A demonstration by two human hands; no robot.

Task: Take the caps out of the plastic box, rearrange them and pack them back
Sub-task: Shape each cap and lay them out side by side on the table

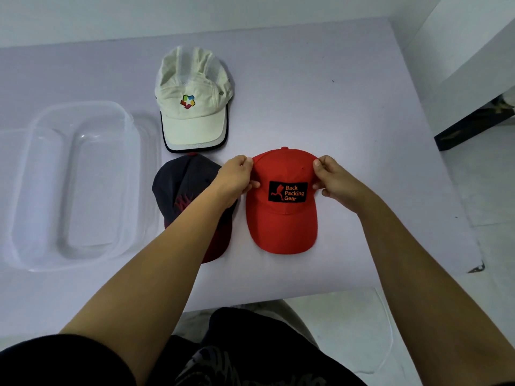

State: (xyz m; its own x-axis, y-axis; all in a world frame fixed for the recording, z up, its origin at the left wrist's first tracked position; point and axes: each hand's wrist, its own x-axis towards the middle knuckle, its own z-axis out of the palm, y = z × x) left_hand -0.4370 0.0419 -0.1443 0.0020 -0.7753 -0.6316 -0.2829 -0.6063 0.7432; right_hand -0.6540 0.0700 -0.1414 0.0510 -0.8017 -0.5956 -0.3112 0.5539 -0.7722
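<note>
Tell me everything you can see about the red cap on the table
The red cap is a cloth baseball cap with a button on top and a black front patch reading "Back Packing Gear" in orange beside a running figure. It rests crown up on the pale table, brim toward the person, right of the dark cap. The left hand and right hand pinch the crown's two sides.

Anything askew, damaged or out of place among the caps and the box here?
Nothing stands out. The white cap, dark cap and red cap lie brim-toward-camera on the table; the plastic box sits empty, upright.
</note>
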